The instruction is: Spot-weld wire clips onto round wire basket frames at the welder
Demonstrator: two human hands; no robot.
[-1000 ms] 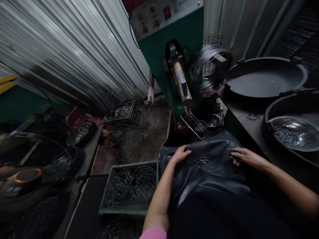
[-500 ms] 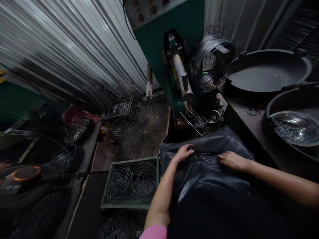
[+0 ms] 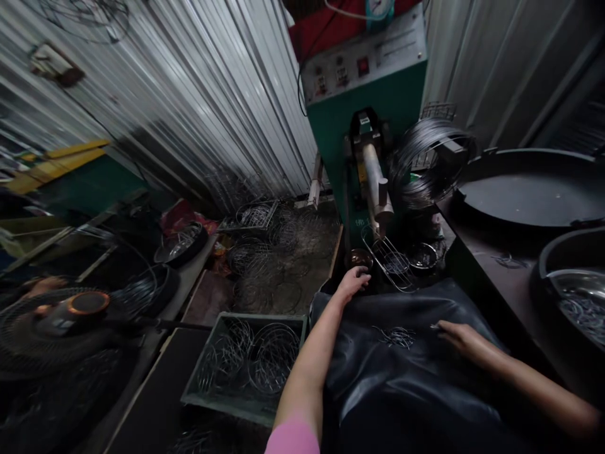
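My left hand (image 3: 353, 284) is raised over the far left edge of the black sheet (image 3: 425, 372) on my lap, its fingers curved and apart. Just beyond it are a copper-coloured bowl (image 3: 362, 258) and a wire rack (image 3: 391, 261) beneath the machine's electrode arm (image 3: 377, 183). A small heap of short bent wires (image 3: 397, 337) lies mid-sheet. To the right of that heap my right hand (image 3: 466, 342) pinches a short wire piece (image 3: 435, 326) between thumb and finger; only its bright tip shows.
At my left stands a green crate (image 3: 198, 378) of wire rings. A wire coil (image 3: 430, 161) hangs beside the machine. Large black pans (image 3: 529, 189) sit on the right bench, with a steel bowl (image 3: 581, 284) of small parts. Another person's hand (image 3: 47, 287) is near a fan (image 3: 61, 321), far left.
My left hand has moved away from the wire heap toward the rack and bowl. My right hand has drawn right, away from the heap, with a wire piece. The view has tilted up.
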